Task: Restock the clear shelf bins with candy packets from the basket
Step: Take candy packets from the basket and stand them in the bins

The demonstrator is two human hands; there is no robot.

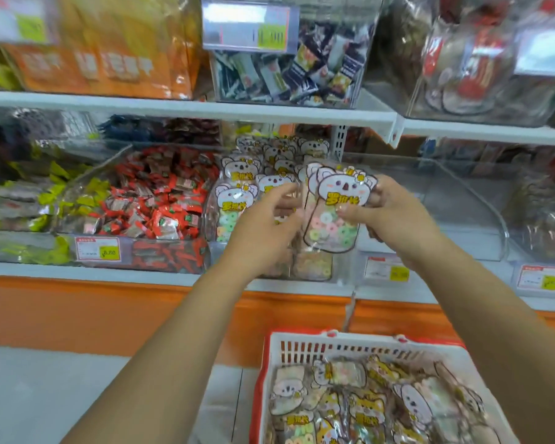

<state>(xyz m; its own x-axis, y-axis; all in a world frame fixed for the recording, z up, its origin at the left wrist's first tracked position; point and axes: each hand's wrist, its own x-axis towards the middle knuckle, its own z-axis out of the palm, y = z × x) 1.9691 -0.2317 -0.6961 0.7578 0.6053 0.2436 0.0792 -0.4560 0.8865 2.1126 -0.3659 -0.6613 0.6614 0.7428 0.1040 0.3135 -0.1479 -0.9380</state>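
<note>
White shelf [186, 108], clear bins [462, 225], orange plinth [77, 315], candy packets [332, 219].

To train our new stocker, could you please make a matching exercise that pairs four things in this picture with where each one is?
Things:
1 basket
2 held packets
3 red candies
4 empty-looking bin

Places:
a in the right hand
b left of the koala bin
c right of the koala bin
d lowest in view, nearest the camera

Pairs: 1-d; 2-a; 3-b; 4-c
</note>
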